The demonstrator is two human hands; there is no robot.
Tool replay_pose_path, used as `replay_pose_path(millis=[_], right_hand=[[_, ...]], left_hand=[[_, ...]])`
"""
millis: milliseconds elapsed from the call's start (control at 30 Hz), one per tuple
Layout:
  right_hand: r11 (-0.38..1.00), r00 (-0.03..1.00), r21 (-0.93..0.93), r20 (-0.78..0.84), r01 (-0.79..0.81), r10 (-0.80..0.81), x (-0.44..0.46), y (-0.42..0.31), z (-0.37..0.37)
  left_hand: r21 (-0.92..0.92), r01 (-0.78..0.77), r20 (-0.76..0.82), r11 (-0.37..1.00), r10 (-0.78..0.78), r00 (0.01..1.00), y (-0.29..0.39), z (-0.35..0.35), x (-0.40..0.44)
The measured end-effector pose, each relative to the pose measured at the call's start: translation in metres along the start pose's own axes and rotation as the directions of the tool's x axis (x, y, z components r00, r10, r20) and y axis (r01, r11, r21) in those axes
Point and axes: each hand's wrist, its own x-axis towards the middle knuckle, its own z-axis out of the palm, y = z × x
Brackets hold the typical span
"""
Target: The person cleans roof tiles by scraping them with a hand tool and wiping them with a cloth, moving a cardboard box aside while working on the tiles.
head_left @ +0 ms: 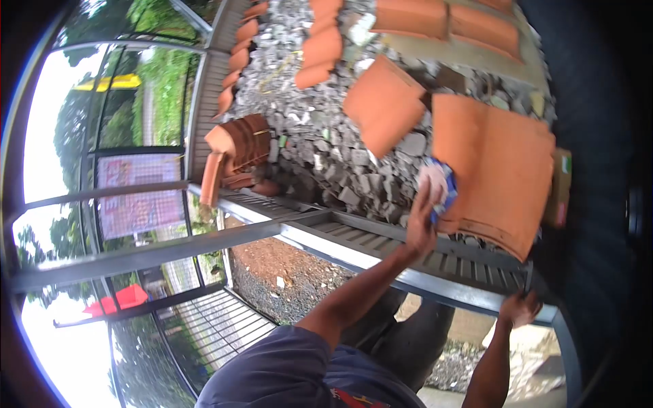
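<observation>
My left hand (423, 221) reaches forward and is closed on a crumpled blue-and-white cloth or wrapper (449, 192); I cannot tell which. That bundle lies against the left edge of a large orange clay roof tile (500, 166). Lower down on the right, my right hand (520, 309) is closed at the metal rail (469, 291). A thin dark piece (528, 277) sticks up from its fingers, but what the hand grips is not clear. Another orange tile (384, 105) lies tilted on the rubble, left of the large one.
Grey broken rubble (292, 102) covers the surface beyond the rail. A tile stack (241, 146) stands near the left edge, and more tiles (445, 24) lie at the back. A metal beam (156, 251) crosses the left side. Bare soil (279, 265) shows below the rail.
</observation>
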Motion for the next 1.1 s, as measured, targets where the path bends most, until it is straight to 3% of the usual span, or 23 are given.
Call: replay_pose_path(millis=[67,200,267,400,467,633,667,700,767,867,933,967,1033,1067,1100], right_hand=[[0.999,1.0,-0.033,-0.007,-0.02,0.02,0.005,-0.007,-0.008],[1.0,0.999,-0.022,-0.037,-0.02,0.019,0.006,-0.016,-0.015],[0.995,0.995,-0.032,0.043,-0.091,0.092,0.005,-0.015,-0.015],[0.996,0.996,-0.041,0.031,-0.08,0.082,0.004,-0.009,-0.008],[0.997,0.998,-0.043,-0.006,-0.06,0.059,0.004,-0.007,-0.006],[1.0,0.999,0.001,-0.044,-0.013,0.013,0.007,-0.013,-0.012],[0.999,0.995,-0.024,0.082,-0.046,0.048,0.007,-0.013,-0.016],[0.999,0.999,0.033,-0.023,-0.029,0.03,0.007,-0.015,-0.015],[0.998,0.998,0.042,-0.041,-0.041,0.043,0.008,-0.014,-0.014],[0.997,0.997,0.068,-0.055,-0.044,0.048,0.015,-0.02,-0.022],[0.992,0.997,0.105,-0.027,-0.074,0.077,0.017,-0.021,-0.029],[0.991,0.995,0.094,-0.014,-0.096,0.098,0.013,-0.018,-0.024],[0.994,0.996,0.079,-0.033,-0.079,0.082,0.012,-0.015,-0.018],[0.993,0.995,0.078,-0.034,-0.087,0.089,0.011,-0.015,-0.018],[0.993,0.995,0.088,-0.049,-0.083,0.088,0.011,-0.016,-0.019]], left_hand=[[0.053,0.066,0.066,0.996,-0.069,0.995,0.007,-0.004,-0.003],[-0.049,0.036,-0.033,0.998,-0.038,0.999,-0.007,0.015,0.095],[0.043,0.033,-0.069,0.999,-0.03,0.997,-0.008,0.017,0.147],[0.027,0.146,-0.134,0.989,-0.141,0.981,0.0,0.024,0.207],[0.07,0.141,-0.166,0.988,-0.128,0.978,-0.001,0.025,0.192],[0.078,-0.072,-0.143,0.994,0.083,0.986,-0.014,0.022,0.072],[0.095,-0.031,-0.087,0.995,0.039,0.995,-0.014,0.02,0.04],[0.134,-0.106,-0.031,0.985,0.111,0.993,-0.003,0.008,0.018],[0.375,-0.124,0.143,0.919,0.075,0.987,0.002,-0.008,-0.017],[0.161,-0.054,0.119,0.986,0.035,0.992,0.02,-0.01,-0.029],[0.162,-0.141,0.16,0.977,0.115,0.98,0.058,0.006,0.0],[0.072,-0.133,0.191,0.989,0.117,0.975,0.075,0.022,0.012],[0.177,-0.519,0.385,0.836,0.427,0.818,0.085,0.055,0.039],[0.172,-0.524,0.389,0.834,0.431,0.814,0.081,0.074,0.039],[0.164,-0.581,0.523,0.797,0.429,0.736,0.074,0.092,0.034]])
